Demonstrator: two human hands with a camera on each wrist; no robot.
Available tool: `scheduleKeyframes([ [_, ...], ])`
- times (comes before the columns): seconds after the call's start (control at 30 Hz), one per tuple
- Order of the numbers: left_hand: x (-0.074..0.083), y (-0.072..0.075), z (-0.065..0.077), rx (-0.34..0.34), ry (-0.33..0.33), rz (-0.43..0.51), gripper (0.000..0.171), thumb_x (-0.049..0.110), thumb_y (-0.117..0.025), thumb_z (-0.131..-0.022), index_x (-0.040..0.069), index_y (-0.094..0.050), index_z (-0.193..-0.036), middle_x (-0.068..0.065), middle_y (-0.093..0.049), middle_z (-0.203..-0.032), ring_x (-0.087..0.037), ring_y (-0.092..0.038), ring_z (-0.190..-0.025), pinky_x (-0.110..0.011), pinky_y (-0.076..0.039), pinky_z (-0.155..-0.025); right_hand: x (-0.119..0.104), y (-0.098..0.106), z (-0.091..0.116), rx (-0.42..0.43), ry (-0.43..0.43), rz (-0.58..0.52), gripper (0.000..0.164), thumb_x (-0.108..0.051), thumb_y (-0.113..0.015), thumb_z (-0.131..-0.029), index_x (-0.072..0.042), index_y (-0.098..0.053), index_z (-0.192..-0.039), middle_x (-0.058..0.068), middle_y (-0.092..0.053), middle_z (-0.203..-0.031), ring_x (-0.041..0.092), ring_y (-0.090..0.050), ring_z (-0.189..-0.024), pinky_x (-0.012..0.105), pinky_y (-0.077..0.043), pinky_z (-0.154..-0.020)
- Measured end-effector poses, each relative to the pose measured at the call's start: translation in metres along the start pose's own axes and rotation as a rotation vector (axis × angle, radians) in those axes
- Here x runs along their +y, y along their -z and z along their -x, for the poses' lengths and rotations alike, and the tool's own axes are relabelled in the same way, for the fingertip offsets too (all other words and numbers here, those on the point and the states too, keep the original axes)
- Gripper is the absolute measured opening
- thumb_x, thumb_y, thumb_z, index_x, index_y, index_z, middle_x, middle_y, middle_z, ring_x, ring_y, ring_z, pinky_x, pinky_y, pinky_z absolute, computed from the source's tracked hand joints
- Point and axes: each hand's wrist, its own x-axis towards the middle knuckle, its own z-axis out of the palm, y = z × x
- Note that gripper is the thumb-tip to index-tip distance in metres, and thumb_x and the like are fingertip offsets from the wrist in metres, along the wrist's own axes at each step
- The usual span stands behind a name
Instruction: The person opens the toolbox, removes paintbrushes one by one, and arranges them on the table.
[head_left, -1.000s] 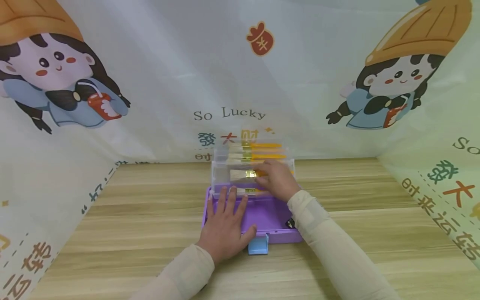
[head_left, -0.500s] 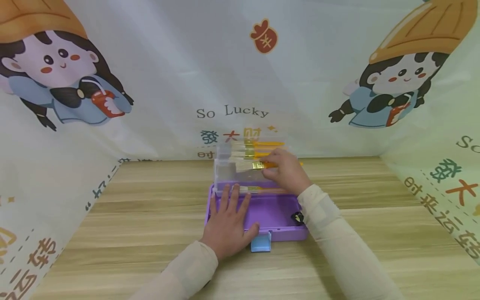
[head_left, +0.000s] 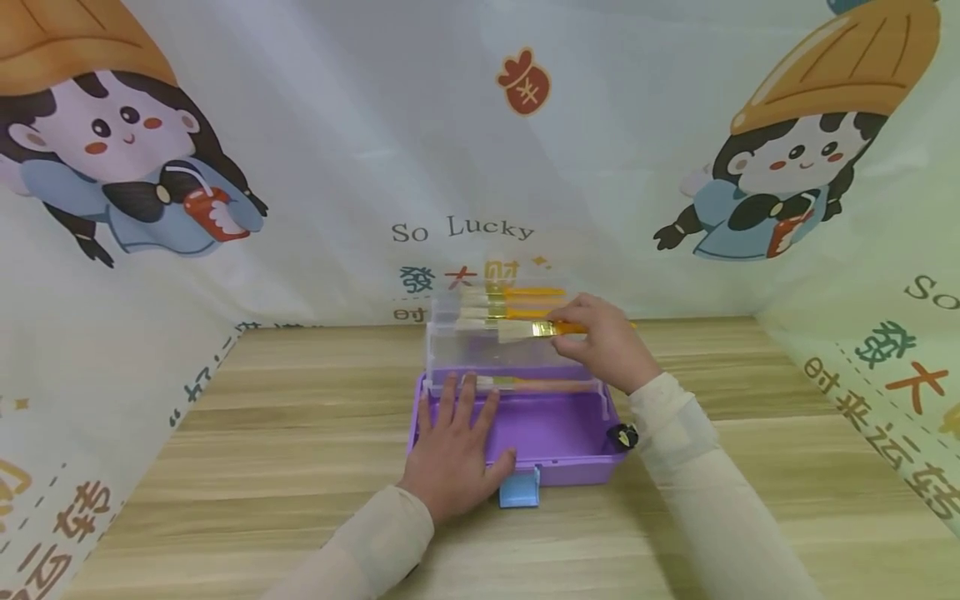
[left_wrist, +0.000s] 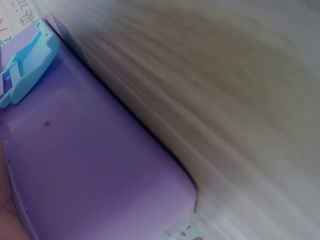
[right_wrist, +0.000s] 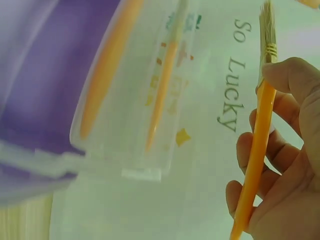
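In the head view my left hand [head_left: 457, 454] lies with spread, straight fingers over the left part of an uncovered purple box [head_left: 573, 475]. My right hand [head_left: 603, 342] pinches a flat paintbrush [right_wrist: 262, 120] by its orange handle, just below the metal ferrule; the bristles point left. The held brush is above and in front of clear plastic trays [head_left: 450, 350] raised at the box's back. More orange-handled brushes [head_left: 534, 292] lie in the upper trays. A lower brush [head_left: 543, 385] lies along the back of the box. In the left wrist view, the box's purple side fills the left half.
A light blue latch [head_left: 519, 490] hangs open at the box's front edge. The box stands on a wood-grain table [head_left: 300, 417]. Behind it rises a printed cloth backdrop [head_left: 630, 167], with more cloth at both sides.
My right hand has lifted the paintbrush up out of its clear tray and carried it to the right. The left hand keeps its place on the box.
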Motion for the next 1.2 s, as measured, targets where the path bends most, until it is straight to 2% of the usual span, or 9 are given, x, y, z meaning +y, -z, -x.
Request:
scheduleKeyframes([
  [0.27,0.001,-0.001,0.001,0.016,-0.004,0.001,0.078,0.063,-0.036,-0.096,0.014,-0.033,-0.156,-0.021,-0.017,-0.162,-0.041,-0.007,-0.149,-0.068,-0.009,-0.112,0.017,0.015,0.018,0.003,-0.006,0.048,0.03,-0.011,-0.071,-0.09,-0.004,-0.071,-0.119,0.006,-0.064,-0.102,0.026,-0.062,-0.096,0.044,-0.05,-0.081],
  [0.63,0.001,0.002,0.001,0.014,-0.019,0.013,0.077,0.063,-0.036,-0.096,0.013,-0.034,-0.156,-0.023,-0.017,-0.161,-0.043,-0.007,-0.149,-0.068,-0.009,-0.112,0.049,0.033,0.042,0.002,-0.04,0.135,0.028,-0.006,-0.07,-0.088,-0.002,-0.072,-0.116,0.008,-0.064,-0.095,0.025,-0.061,-0.085,0.043,-0.05,-0.076],
  [0.83,0.002,0.003,0.001,0.001,-0.016,0.031,0.078,0.063,-0.035,-0.097,0.014,-0.032,-0.156,-0.023,-0.016,-0.162,-0.042,-0.006,-0.149,-0.068,-0.007,-0.112,0.069,0.043,0.054,0.019,-0.02,0.19,0.024,-0.006,-0.071,-0.087,0.0,-0.072,-0.111,0.014,-0.068,-0.102,0.031,-0.064,-0.087,0.049,-0.052,-0.08],
  [1.0,0.001,0.002,0.001,-0.001,-0.012,0.019,0.077,0.063,-0.035,-0.097,0.014,-0.033,-0.156,-0.022,-0.015,-0.162,-0.042,-0.005,-0.149,-0.068,-0.007,-0.112,0.086,0.05,0.062,-0.006,-0.073,0.215,0.025,-0.006,-0.07,-0.089,0.002,-0.07,-0.113,0.019,-0.068,-0.107,0.037,-0.065,-0.093,0.055,-0.051,-0.085],
  [1.2,0.001,0.002,0.001,-0.003,-0.017,0.014,0.078,0.064,-0.034,-0.097,0.014,-0.03,-0.157,-0.022,-0.014,-0.162,-0.042,-0.004,-0.149,-0.068,-0.007,-0.112,0.104,0.051,0.068,-0.054,-0.125,0.221,0.024,-0.005,-0.072,-0.089,0.003,-0.071,-0.111,0.017,-0.068,-0.098,0.034,-0.064,-0.086,0.053,-0.052,-0.08],
])
